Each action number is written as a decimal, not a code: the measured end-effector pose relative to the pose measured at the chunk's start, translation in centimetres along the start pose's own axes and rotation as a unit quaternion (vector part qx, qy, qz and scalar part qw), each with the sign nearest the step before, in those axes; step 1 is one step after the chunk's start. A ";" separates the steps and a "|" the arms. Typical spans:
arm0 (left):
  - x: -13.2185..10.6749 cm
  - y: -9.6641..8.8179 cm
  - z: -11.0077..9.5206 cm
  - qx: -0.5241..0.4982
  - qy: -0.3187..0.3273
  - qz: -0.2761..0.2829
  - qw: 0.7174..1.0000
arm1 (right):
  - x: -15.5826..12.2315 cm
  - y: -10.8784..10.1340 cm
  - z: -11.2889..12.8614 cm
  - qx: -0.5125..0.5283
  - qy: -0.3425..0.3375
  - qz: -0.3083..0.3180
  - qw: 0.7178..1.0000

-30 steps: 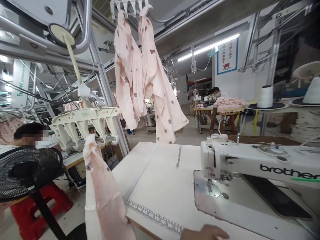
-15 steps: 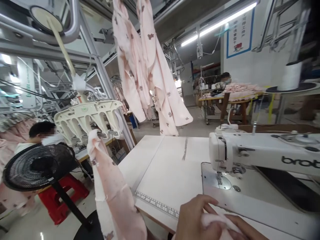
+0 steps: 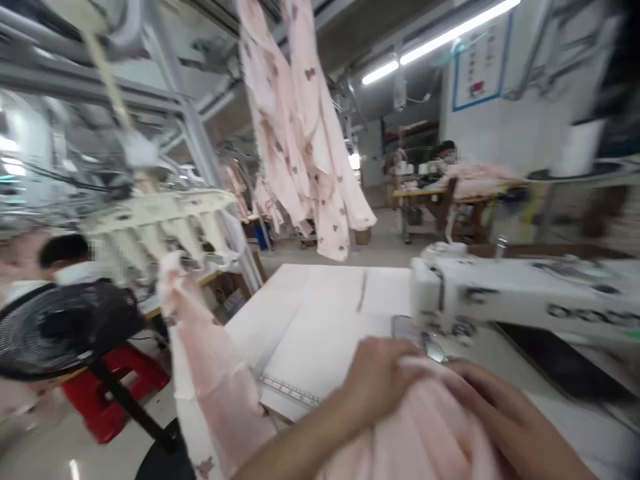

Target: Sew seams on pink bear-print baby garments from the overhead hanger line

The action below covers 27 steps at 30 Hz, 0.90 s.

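My left hand (image 3: 383,370) and my right hand (image 3: 493,397) both grip the top edge of a pink garment piece (image 3: 425,427), whose cloth drapes down toward me in folds. It hangs just in front of the sewing machine (image 3: 500,287), close to the needle area. The fingertips are partly hidden by cloth and blurred by motion. Left of my forearm, another pink garment piece (image 3: 210,373) with brown prints hangs from a cream clip hanger (image 3: 160,223).
The white table (image 3: 320,313) carries a printed ruler strip (image 3: 287,388). A dark phone-like slab (image 3: 560,360) lies under the machine arm. Pink garments (image 3: 305,133) hang overhead. A black fan (image 3: 70,327) and red stool (image 3: 115,393) stand left, near a seated person (image 3: 65,253).
Both hands have risen with the pink garment piece toward the sewing machine, and more of its cloth now shows. The camera view has shifted slightly, blurring the scene.
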State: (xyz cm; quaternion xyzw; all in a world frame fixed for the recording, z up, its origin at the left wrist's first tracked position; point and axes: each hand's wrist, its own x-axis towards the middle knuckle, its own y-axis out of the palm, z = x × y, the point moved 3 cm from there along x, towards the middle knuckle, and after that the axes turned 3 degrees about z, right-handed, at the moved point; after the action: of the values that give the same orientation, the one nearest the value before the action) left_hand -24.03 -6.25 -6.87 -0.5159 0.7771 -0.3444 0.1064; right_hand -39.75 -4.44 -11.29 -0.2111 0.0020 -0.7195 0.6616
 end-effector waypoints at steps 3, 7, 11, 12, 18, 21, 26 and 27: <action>3.5 1.1 2.7 0.017 -0.009 0.060 0.998 | 1.7 0.3 -2.8 0.028 0.110 0.080 0.990; 6.5 3.9 6.4 0.025 -0.030 0.110 0.993 | 3.5 0.0 -5.6 -0.169 0.112 0.047 0.978; 8.2 5.6 8.4 0.063 -0.055 0.090 0.992 | 5.3 -0.1 -7.2 -0.255 0.158 0.047 0.953; 8.6 5.9 8.8 0.070 -0.064 0.088 0.992 | 5.7 -0.1 -7.4 -0.272 0.166 0.054 0.946; 10.6 7.1 10.0 0.080 -0.101 0.086 0.988 | 7.2 0.0 -8.7 -0.339 0.190 0.054 0.920; 11.0 7.3 10.0 0.076 -0.107 0.089 0.987 | 7.1 -0.1 -8.9 -0.355 0.189 0.042 0.915; 11.3 7.2 9.7 0.077 -0.112 0.093 0.986 | 7.0 -0.1 -8.8 -0.369 0.179 0.041 0.911; 11.4 7.1 9.7 0.077 -0.112 0.093 0.986 | 7.0 -0.1 -8.7 -0.372 0.177 0.039 0.910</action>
State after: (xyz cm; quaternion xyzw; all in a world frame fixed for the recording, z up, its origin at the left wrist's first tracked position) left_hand -29.23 -18.66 -16.44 -0.4667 0.7760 -0.3321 0.2641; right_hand -42.75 -13.48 -17.06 -0.3107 0.3950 -0.6657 0.5516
